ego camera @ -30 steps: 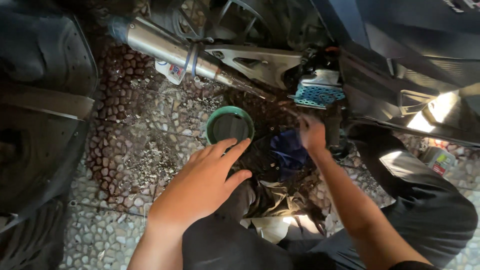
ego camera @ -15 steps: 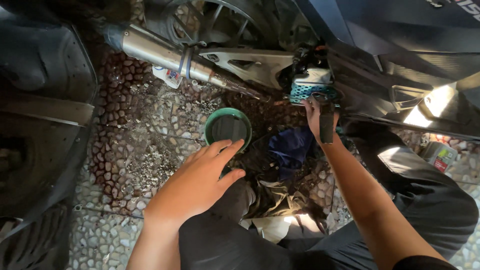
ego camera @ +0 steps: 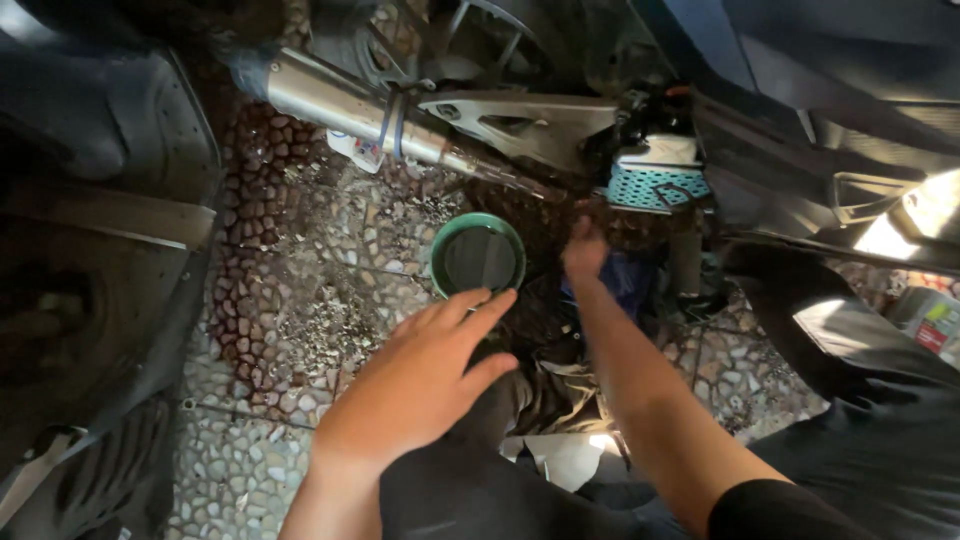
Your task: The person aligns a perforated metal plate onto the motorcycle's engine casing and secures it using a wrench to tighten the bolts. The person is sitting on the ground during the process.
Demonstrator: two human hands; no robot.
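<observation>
Green bowl: a round green plastic bowl (ego camera: 478, 257) with dark liquid in it is set on the pebble-stone floor (ego camera: 300, 300), under the motorbike.
Left hand: the left hand (ego camera: 415, 385) is held flat and open just in front of the bowl; nothing is held in it, and the fingertips are near the rim.
Right hand: the right hand (ego camera: 585, 250) is reached in beside the bowl, under the engine; it looks curled, but what is gripped, if anything, cannot be told.
Blue rag: a dark blue cloth (ego camera: 625, 280) is seen just behind that hand.
Silver pipe: the long shiny metal exhaust pipe (ego camera: 350, 105) is seen farther back.
Done: the bowl looks already partly filled.
Left: the bowl is not yet lifted away.
</observation>
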